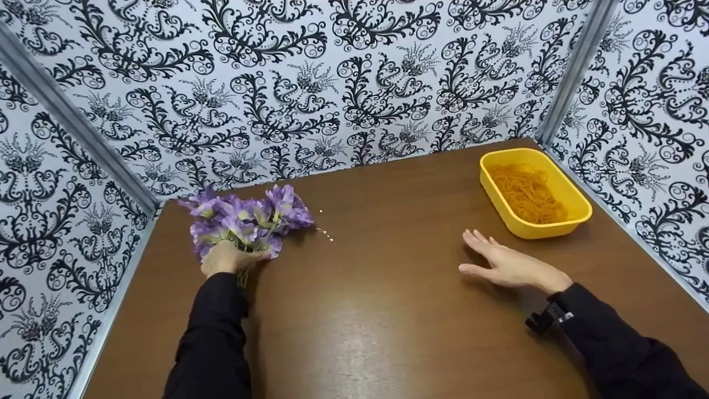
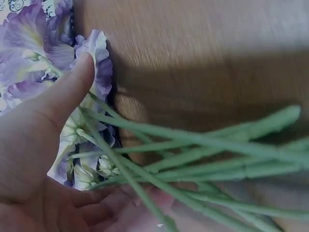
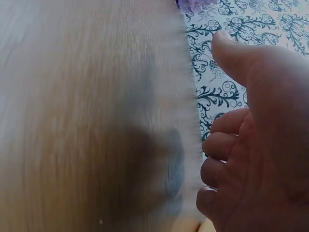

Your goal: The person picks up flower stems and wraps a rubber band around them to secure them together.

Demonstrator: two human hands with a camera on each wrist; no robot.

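A bunch of purple artificial flowers point(image 1: 246, 219) lies at the back left of the brown table point(image 1: 376, 299). My left hand point(image 1: 230, 257) holds it just below the blooms. In the left wrist view several green stems point(image 2: 203, 159) cross my palm, my thumb point(image 2: 67, 92) lies along the petals point(image 2: 29, 43), and my fingers curl under the stems. My right hand point(image 1: 498, 261) hovers flat just above the table, fingers spread, holding nothing, a short way in front of the yellow tray point(image 1: 490, 188). In the right wrist view the right hand point(image 3: 251, 145) shows loosely bent fingers over bare wood.
The yellow tray at the back right holds a heap of orange rubber bands point(image 1: 529, 194). A few tiny pale specks point(image 1: 327, 234) lie on the table right of the flowers. Patterned black-and-white walls point(image 1: 354, 83) close in the table on the left, back and right.
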